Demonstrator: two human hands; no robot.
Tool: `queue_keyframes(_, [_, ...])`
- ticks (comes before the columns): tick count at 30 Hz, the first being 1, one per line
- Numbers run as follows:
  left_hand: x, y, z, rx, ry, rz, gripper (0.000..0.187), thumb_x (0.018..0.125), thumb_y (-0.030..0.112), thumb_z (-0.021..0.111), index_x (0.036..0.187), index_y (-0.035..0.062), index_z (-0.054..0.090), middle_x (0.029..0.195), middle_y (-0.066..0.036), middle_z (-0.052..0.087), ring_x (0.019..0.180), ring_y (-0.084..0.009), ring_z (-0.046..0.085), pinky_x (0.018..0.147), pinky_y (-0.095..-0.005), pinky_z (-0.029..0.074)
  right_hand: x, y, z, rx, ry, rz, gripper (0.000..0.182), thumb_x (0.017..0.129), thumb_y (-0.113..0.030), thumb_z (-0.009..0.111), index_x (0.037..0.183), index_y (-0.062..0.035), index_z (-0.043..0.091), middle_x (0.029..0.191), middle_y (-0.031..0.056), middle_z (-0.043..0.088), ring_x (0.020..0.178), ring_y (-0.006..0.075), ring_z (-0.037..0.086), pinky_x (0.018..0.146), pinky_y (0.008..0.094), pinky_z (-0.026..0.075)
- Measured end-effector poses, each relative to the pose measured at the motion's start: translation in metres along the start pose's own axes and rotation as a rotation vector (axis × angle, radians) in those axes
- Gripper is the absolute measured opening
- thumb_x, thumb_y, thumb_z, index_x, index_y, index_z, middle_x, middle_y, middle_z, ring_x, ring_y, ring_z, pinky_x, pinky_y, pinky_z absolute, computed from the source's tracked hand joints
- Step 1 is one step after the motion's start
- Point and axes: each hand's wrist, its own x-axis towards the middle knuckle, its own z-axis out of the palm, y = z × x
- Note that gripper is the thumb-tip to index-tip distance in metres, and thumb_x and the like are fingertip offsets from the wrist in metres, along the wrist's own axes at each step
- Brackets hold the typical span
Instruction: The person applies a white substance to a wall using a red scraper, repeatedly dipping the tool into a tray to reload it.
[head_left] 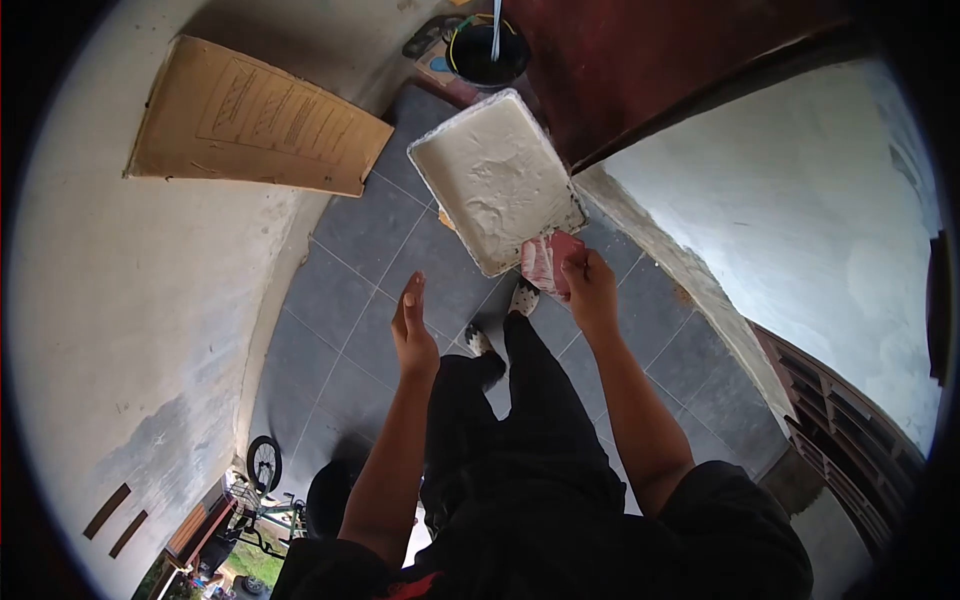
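Observation:
My right hand point(592, 290) is closed on a flat pink scraper point(546, 262) with white paste smeared over it. The scraper overlaps the near corner of a rectangular tray point(462, 222), whose floor is covered with rough white paste point(500, 160). My left hand point(412, 330) is held up in the air to the left of the tray, fingers stretched out and nothing in it.
A cardboard sheet point(260, 120) leans on the left wall. Behind the tray stands a black bucket point(487, 55) with a stick in it, beside a dark red panel point(640, 70). Grey tiles point(350, 270) cover the floor around my feet. A bicycle point(265, 465) is at the lower left.

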Motion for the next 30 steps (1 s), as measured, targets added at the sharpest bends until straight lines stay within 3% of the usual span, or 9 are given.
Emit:
queue_keyframes(3, [0.038, -0.044, 0.001, -0.037, 0.001, -0.069, 0.087, 0.103, 0.066, 0.031, 0.149, -0.0078, 0.04, 0.155, -0.024, 0.043, 0.148, -0.0337, 0.037, 0.123, -0.0438, 0.024, 0.03, 0.027, 0.043, -0.331, -0.009, -0.137, 0.018, 0.094, -0.015, 0.062, 0.105, -0.0007, 0.064, 0.088, 0.018, 0.069, 0.078, 0.0337, 0.069, 0.074, 0.0398, 0.052])
queue_keyframes(6, [0.075, -0.079, 0.008, -0.053, -0.04, -0.175, 0.09, 0.102, 0.068, 0.029, 0.149, -0.0073, 0.04, 0.155, -0.024, 0.042, 0.148, -0.0335, 0.035, 0.124, -0.0434, 0.023, 0.055, 0.052, 0.08, -0.342, -0.01, -0.13, 0.017, 0.094, -0.015, 0.062, 0.104, -0.0007, 0.064, 0.09, 0.0191, 0.071, 0.084, 0.0348, 0.071, 0.074, 0.0399, 0.053])
queue_keyframes(7, [0.097, -0.126, 0.0, -0.098, -0.057, -0.184, 0.09, 0.102, 0.068, 0.029, 0.149, -0.0072, 0.04, 0.156, -0.024, 0.041, 0.149, -0.0334, 0.035, 0.124, -0.0432, 0.022, 0.063, 0.064, 0.091, -0.331, -0.004, -0.175, 0.018, 0.094, -0.013, 0.06, 0.106, -0.0001, 0.063, 0.091, 0.0206, 0.071, 0.087, 0.0394, 0.07, 0.075, 0.0426, 0.053])
queue_keyframes(10, [0.112, -0.12, 0.021, -0.098, -0.105, -0.259, 0.09, 0.102, 0.069, 0.027, 0.149, -0.0066, 0.041, 0.155, -0.023, 0.043, 0.148, -0.0323, 0.036, 0.124, -0.0422, 0.023, 0.074, 0.079, 0.113, -0.407, 0.026, -0.196, 0.018, 0.094, -0.012, 0.058, 0.108, 0.0003, 0.061, 0.093, 0.0221, 0.071, 0.089, 0.0428, 0.069, 0.076, 0.0452, 0.053])
queue_keyframes(15, [0.139, -0.138, 0.027, -0.176, -0.122, -0.367, 0.092, 0.102, 0.071, 0.023, 0.148, -0.0064, 0.043, 0.149, -0.022, 0.049, 0.142, -0.0299, 0.043, 0.122, -0.0401, 0.027, 0.083, 0.1, 0.131, -0.399, 0.045, -0.24, 0.017, 0.094, -0.013, 0.06, 0.106, -0.0013, 0.061, 0.091, 0.0193, 0.072, 0.085, 0.0384, 0.071, 0.072, 0.0407, 0.054])
queue_keyframes(17, [0.148, -0.14, 0.029, -0.191, -0.143, -0.382, 0.093, 0.102, 0.071, 0.021, 0.147, -0.0063, 0.043, 0.146, -0.021, 0.051, 0.14, -0.029, 0.045, 0.121, -0.0395, 0.029, 0.086, 0.098, 0.133, -0.417, 0.038, -0.259, 0.017, 0.093, -0.011, 0.059, 0.107, -0.0009, 0.06, 0.092, 0.0215, 0.071, 0.088, 0.0436, 0.068, 0.075, 0.048, 0.053])
queue_keyframes(24, [0.157, -0.137, 0.031, -0.297, -0.194, -0.473, 0.097, 0.099, 0.077, 0.023, 0.138, -0.0075, 0.051, 0.129, -0.018, 0.06, 0.124, -0.0274, 0.055, 0.114, -0.0401, 0.036, 0.097, 0.096, 0.136, -0.471, 0.017, -0.244, 0.016, 0.093, -0.011, 0.059, 0.106, -0.0023, 0.06, 0.092, 0.0192, 0.072, 0.086, 0.0414, 0.069, 0.075, 0.0474, 0.054])
queue_keyframes(26, [0.156, -0.134, 0.032, -0.308, -0.187, -0.501, 0.099, 0.097, 0.078, 0.024, 0.137, -0.008, 0.052, 0.126, -0.018, 0.062, 0.121, -0.0273, 0.057, 0.113, -0.04, 0.037, 0.096, 0.097, 0.138, -0.472, -0.003, -0.23, 0.017, 0.092, -0.012, 0.061, 0.105, -0.001, 0.061, 0.09, 0.018, 0.072, 0.084, 0.0375, 0.071, 0.072, 0.0402, 0.054])
queue_keyframes(30, [0.157, -0.131, 0.032, -0.332, -0.186, -0.492, 0.102, 0.096, 0.08, 0.026, 0.135, -0.01, 0.052, 0.124, -0.02, 0.062, 0.121, -0.0288, 0.057, 0.112, -0.0401, 0.038, 0.103, 0.095, 0.141, -0.468, -0.014, -0.248, 0.017, 0.092, -0.014, 0.061, 0.103, -0.0012, 0.062, 0.089, 0.0172, 0.072, 0.081, 0.0371, 0.071, 0.072, 0.0399, 0.054])
